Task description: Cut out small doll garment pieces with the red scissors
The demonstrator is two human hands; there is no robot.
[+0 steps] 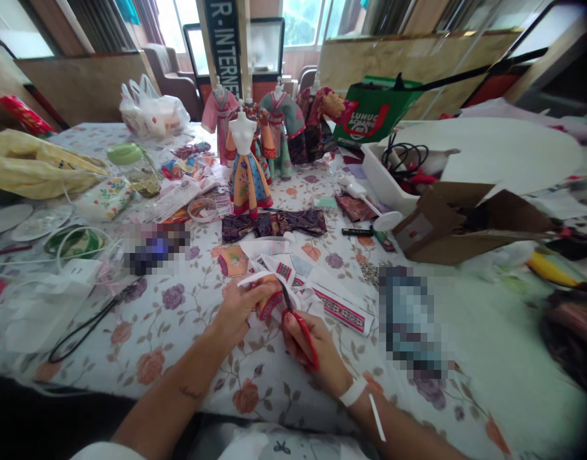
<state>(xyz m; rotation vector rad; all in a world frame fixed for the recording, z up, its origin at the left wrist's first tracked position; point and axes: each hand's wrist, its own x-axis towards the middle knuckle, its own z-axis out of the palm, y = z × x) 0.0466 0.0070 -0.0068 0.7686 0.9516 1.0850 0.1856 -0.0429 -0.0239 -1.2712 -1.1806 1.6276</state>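
Note:
My left hand (243, 303) is closed on a piece of printed fabric (269, 303), orange with a red patterned border and white margins. My right hand (315, 345) grips red-handled scissors (306, 338), whose dark blades lie against the fabric's edge. Just beyond my hands are white fabric strips with a red and black border print (341, 306) and an orange printed cutout (233, 260). A folded dark paisley cloth (274, 225) lies past them. Behind it a small white dress form (244, 153) wears an orange and blue skirt.
More dressed mini forms (280, 128) stand at the back. On the right are a cardboard box (418, 236), a white bin (389, 179) with cables and a green bag (374, 115). A lidded jar (135, 169), a tape roll (202, 209) and a white power strip (48, 313) with cords occupy the left.

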